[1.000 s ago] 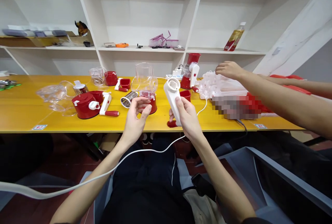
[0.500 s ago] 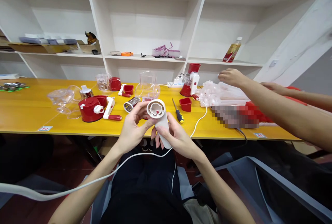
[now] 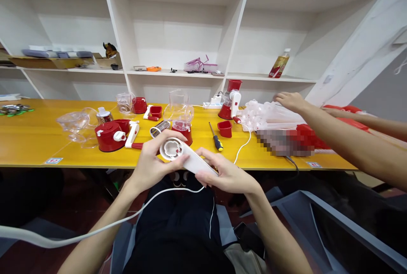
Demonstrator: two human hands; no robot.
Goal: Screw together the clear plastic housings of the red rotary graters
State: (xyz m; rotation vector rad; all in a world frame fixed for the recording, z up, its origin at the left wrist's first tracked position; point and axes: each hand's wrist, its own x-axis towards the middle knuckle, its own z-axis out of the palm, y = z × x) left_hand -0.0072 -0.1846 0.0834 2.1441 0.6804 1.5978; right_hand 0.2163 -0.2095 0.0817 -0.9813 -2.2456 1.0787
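- Both hands meet at the centre of the frame, just below the near edge of the yellow table [image 3: 28,138].
- The left hand [image 3: 149,161] is clamped around the round end of a white crank-handle housing [image 3: 186,158].
- The right hand [image 3: 222,174] is closed on its long end.
- A yellow-handled screwdriver [image 3: 215,137] lies on the table just above.
- A co-worker's hand [image 3: 289,100] rests on clear plastic bags [image 3: 270,115], right of centre.
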